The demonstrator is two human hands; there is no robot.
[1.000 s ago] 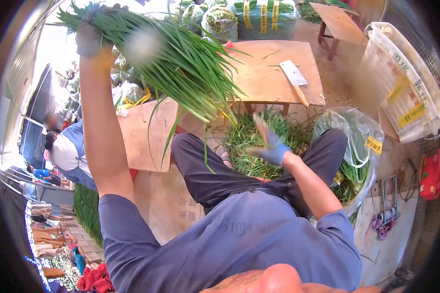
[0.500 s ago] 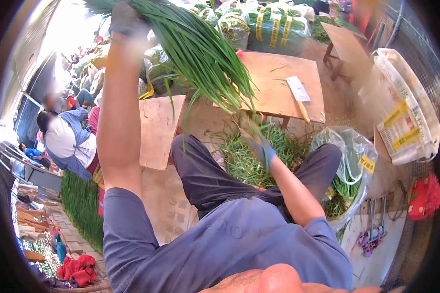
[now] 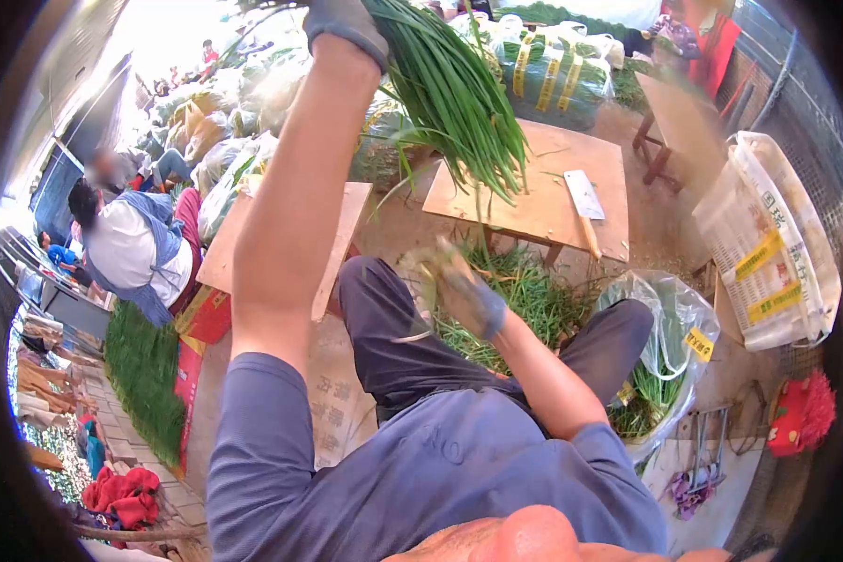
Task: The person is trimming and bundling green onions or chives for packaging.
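The left hand point(image 3: 347, 26) had its grip closed on a bundle of garlic chives point(image 3: 459, 98), raised with its pale ends hanging down by the bench point(image 3: 590, 150). The right hand point(image 3: 473, 298) was blurred below, above loose greens point(image 3: 539, 314); whether its grip held anything, I could not tell. This looked like stripping stray leaves, the next stroke calling for a firm left grip.

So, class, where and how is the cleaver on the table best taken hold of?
I would take the wooden handle, coming from the seated wearer's side. The cleaver lies flat on the table, its handle end towards the wearer near the table's edge, its broad blade pointing away.
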